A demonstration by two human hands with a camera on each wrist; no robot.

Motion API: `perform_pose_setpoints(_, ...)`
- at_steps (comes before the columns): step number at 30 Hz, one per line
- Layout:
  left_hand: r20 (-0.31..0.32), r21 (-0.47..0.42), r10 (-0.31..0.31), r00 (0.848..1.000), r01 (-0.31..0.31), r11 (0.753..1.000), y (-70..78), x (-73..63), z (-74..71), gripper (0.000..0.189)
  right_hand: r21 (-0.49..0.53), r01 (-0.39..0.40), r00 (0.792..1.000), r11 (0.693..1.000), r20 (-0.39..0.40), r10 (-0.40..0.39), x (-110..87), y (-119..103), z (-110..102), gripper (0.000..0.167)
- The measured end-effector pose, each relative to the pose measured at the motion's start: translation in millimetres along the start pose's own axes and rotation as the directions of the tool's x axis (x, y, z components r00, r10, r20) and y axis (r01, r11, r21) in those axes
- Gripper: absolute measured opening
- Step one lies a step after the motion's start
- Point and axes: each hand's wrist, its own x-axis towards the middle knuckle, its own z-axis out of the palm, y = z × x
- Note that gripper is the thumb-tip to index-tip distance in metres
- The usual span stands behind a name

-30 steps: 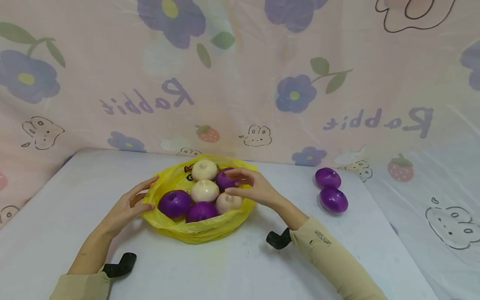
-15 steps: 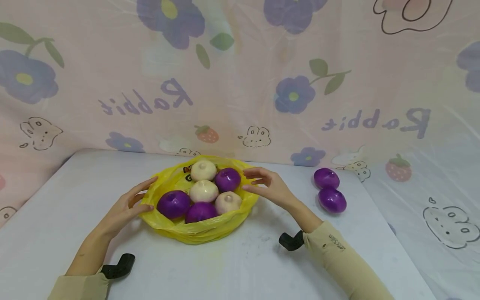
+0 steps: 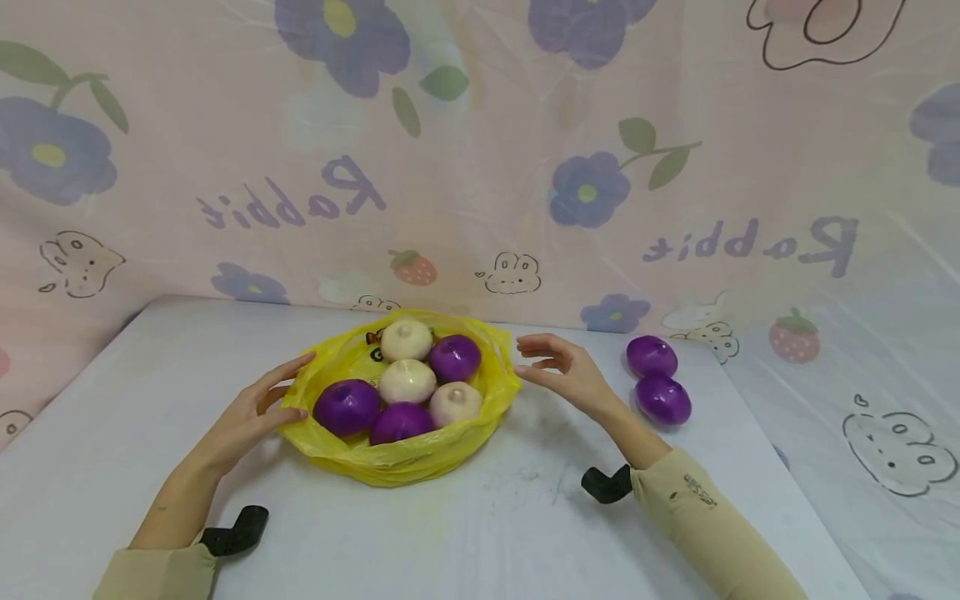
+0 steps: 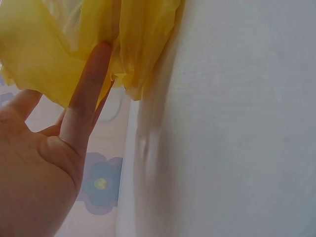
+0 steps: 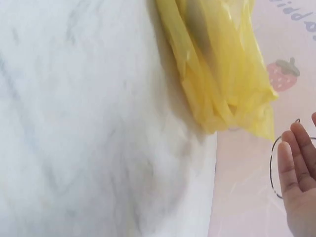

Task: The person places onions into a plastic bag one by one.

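Note:
My left hand (image 3: 243,421) rests at the left side of a yellow plastic bag (image 3: 397,471), its thumb and fingers spread along the edge. In the left wrist view a straight finger (image 4: 89,89) lies against the yellow film. Inside the bag, whose mouth is spread wide, are purple onions, such as the left one (image 3: 347,407), and white onions, such as the middle one (image 3: 407,382). My right hand (image 3: 573,375) hovers just off the bag's right edge, fingers loosely bent and holding nothing. Two more purple onions (image 3: 652,357) sit touching each other farther right.
The white table (image 3: 450,542) meets a hanging cloth (image 3: 465,192) printed with flowers and rabbits at its back edge. Its right edge runs a little beyond the two loose onions. A black fitting (image 3: 238,531) sits at each wrist.
My right hand has moved right, from over the onions in the bag to outside its rim, uncovering a purple onion. The left hand stays at the bag's edge.

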Motion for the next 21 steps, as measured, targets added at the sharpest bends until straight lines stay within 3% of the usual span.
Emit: perform_pose_setpoints(21,0.002,-0.01,0.047,0.999,-0.047,0.999,-3.0,0.0,0.5,0.065,-0.039,-0.079,0.995,0.996,-0.061,0.076,-19.4,16,-29,0.043)
